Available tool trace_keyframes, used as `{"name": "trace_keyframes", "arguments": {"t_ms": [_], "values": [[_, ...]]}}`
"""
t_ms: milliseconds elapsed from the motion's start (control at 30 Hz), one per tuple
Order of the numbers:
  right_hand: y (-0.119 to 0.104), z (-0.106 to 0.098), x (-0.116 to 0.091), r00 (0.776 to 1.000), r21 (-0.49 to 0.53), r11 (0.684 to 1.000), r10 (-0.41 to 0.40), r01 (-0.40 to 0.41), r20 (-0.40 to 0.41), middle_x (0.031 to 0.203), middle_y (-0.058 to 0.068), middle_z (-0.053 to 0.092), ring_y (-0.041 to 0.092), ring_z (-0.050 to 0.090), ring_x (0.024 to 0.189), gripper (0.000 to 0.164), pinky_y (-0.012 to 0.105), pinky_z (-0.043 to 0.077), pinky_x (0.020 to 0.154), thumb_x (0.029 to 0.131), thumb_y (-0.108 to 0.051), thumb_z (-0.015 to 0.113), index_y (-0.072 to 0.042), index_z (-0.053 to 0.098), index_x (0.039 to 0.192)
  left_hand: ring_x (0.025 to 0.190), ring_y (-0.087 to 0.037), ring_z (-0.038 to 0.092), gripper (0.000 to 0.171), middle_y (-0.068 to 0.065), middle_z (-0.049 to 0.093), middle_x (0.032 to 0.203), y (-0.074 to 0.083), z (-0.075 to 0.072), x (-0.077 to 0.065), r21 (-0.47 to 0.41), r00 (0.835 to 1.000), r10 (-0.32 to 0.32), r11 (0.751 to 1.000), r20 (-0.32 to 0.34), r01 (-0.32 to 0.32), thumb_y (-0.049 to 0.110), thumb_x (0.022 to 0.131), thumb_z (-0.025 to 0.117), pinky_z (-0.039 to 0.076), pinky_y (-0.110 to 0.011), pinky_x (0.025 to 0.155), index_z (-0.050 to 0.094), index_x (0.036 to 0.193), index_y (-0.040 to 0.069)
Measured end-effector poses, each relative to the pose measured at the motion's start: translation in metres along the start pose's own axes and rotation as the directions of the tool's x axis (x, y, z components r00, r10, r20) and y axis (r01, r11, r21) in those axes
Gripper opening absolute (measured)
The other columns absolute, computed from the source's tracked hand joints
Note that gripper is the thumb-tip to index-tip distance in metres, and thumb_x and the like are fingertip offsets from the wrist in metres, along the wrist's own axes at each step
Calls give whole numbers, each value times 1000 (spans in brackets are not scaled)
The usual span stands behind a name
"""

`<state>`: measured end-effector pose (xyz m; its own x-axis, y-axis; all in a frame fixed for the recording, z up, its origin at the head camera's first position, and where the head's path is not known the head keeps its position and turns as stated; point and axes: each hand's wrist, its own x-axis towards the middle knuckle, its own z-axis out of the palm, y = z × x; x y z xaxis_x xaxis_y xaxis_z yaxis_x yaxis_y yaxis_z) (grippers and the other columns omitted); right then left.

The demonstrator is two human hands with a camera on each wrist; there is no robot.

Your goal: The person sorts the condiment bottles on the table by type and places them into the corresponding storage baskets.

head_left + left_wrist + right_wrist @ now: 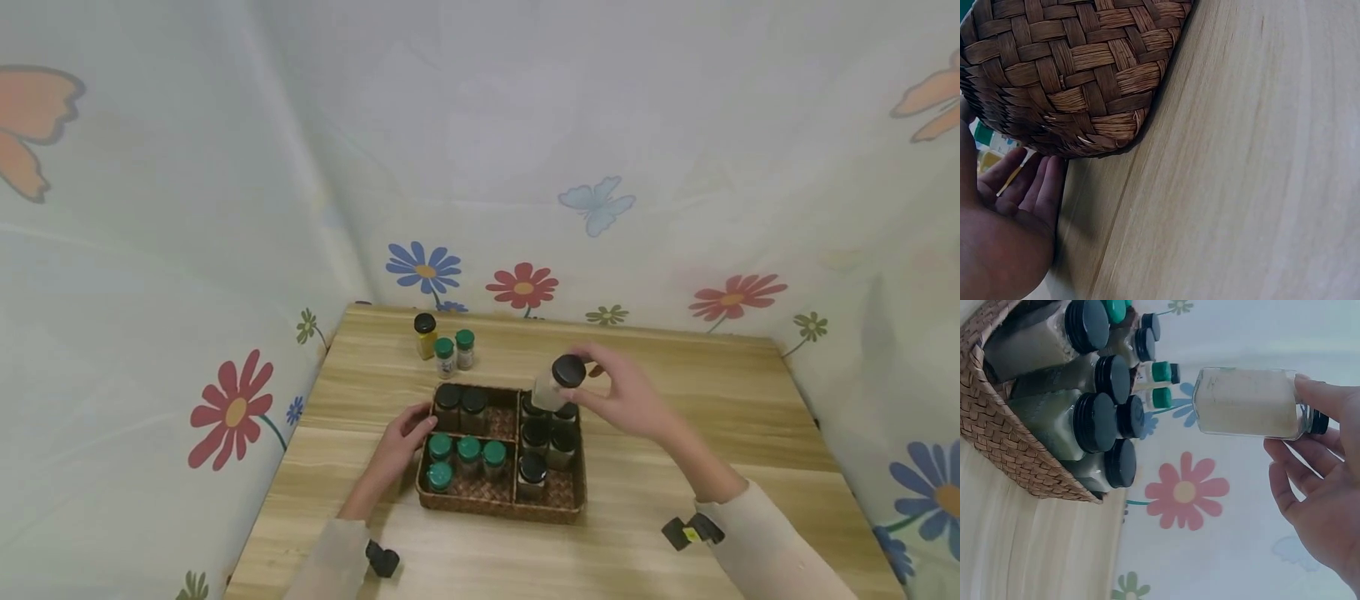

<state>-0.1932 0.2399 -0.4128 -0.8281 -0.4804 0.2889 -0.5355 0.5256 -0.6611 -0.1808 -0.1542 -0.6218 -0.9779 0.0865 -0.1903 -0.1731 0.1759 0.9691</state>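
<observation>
My right hand (618, 392) pinches a glass spice jar (1247, 403) near its black lid, thumb on one side and fingers on the other. Pale powder fills much of that jar, which is held above the back of the basket's right compartment. The woven brown basket (480, 505) has three compartments. At its left side, my left hand (401, 437) touches the wall with extended, slightly bent fingers (1035, 181). Black-lidded jars (536, 433) stand in the right compartment, two more black-lidded jars (460, 403) at back left, and several green-lidded jars (469, 450) at front left.
Behind the basket, two small green-lidded jars (454, 353) and a yellow jar with a black lid (425, 336) stand on the wooden table (637, 533). A flowered cloth (480, 167) hangs around the table's back and sides.
</observation>
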Motion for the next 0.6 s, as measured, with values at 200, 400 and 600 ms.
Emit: {"name": "trace_keyframes", "arguments": {"t_ms": [200, 400, 600], "values": [[-11, -8, -18, 1000, 4, 1000, -16, 16, 27, 118, -9, 71, 12, 65, 108, 42, 43, 57, 87, 93, -21, 85, -17, 66, 131, 134, -32, 59, 63, -15, 60, 148, -1, 0, -1, -1, 1000, 2, 1000, 0, -2, 48, 103, 68, 52, -54, 109, 56, 153, 12], [-15, -8, -38, 1000, 13, 1000, 0, 0, 26, 120, -11, 70, 11, 64, 110, 44, 44, 58, 89, 91, -19, 87, -17, 67, 129, 134, -31, 59, 64, -14, 60, 148, -3, 0, 0, 1, 1000, -5, 1000, 5, 5, 51, 102, 68, 52, -53, 109, 56, 153, 13], [-15, -7, -54, 1000, -1, 1000, 11, -11, 21, 122, -11, 71, 10, 65, 110, 46, 41, 58, 90, 89, -19, 88, -16, 67, 130, 133, -31, 60, 65, -14, 61, 147, -1, 0, 1, 8, 1000, -5, 1000, 2, 5, 52, 102, 68, 52, -53, 109, 55, 153, 13]]}}
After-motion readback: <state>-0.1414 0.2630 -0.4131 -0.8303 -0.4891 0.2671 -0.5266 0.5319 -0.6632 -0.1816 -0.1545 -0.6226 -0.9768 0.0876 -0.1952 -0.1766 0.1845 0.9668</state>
